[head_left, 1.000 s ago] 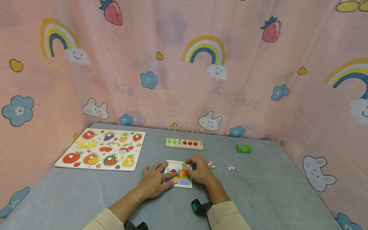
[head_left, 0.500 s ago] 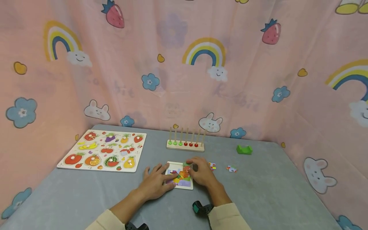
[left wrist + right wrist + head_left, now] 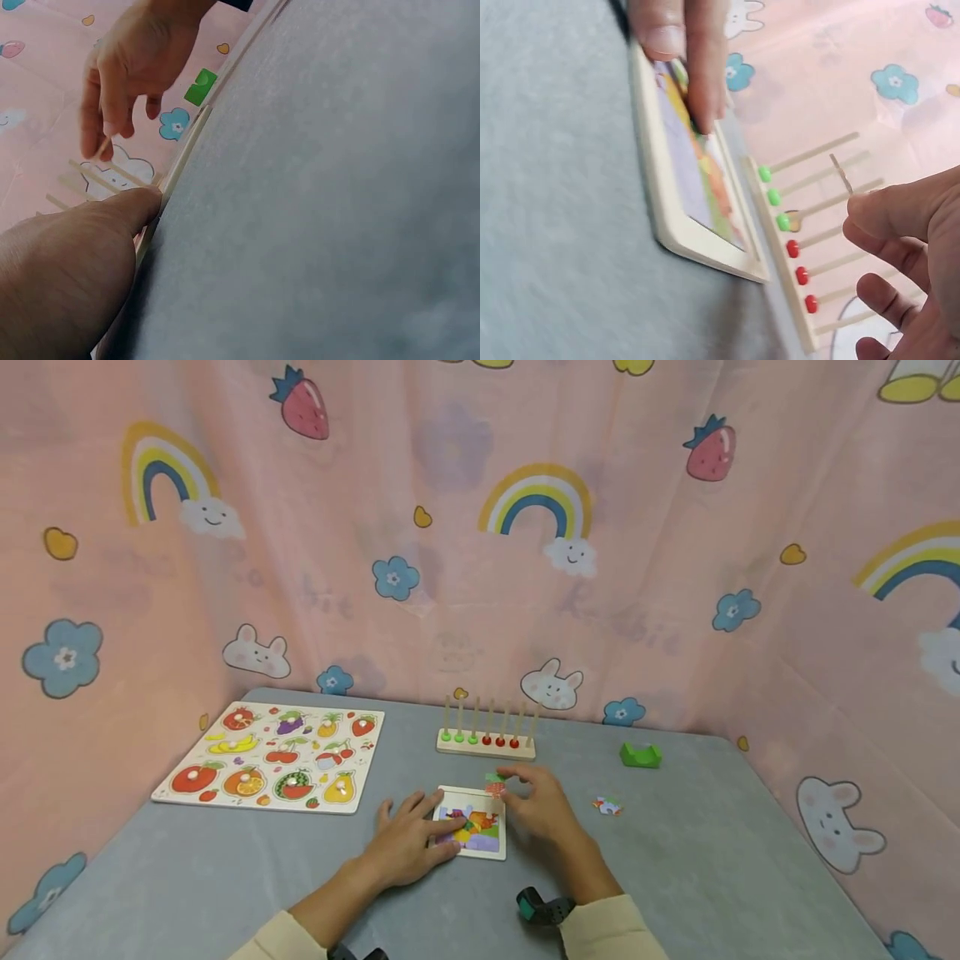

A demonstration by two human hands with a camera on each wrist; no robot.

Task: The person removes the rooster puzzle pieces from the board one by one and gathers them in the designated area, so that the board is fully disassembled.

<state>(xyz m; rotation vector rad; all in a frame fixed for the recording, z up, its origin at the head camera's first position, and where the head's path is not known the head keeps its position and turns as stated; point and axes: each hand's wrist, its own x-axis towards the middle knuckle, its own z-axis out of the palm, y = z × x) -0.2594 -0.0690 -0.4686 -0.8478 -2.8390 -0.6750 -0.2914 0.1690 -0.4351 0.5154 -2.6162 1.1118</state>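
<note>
My left hand lies with fingers spread on a small framed jigsaw puzzle, its fingertips over the picture and its thumb at the near-left edge. The puzzle's upper part shows bare pale wood; colourful pieces fill the lower part. Just above the far-right corner of the frame, my right hand pinches a red-and-green puzzle piece between thumb and index finger. In the right wrist view the piece appears edge-on, apart from the frame. A loose puzzle piece lies right of this hand.
Behind the puzzle stands a wooden peg rack with green and red beads. A large fruit-picture board lies at the left of the grey table. Toward the back right sits a green notched block. A patterned pink curtain hangs behind.
My right hand has lifted the red-and-green piece off the puzzle and moved slightly right, now covering the nearer loose piece. The left hand stays on the puzzle. The head view has shifted slightly.
</note>
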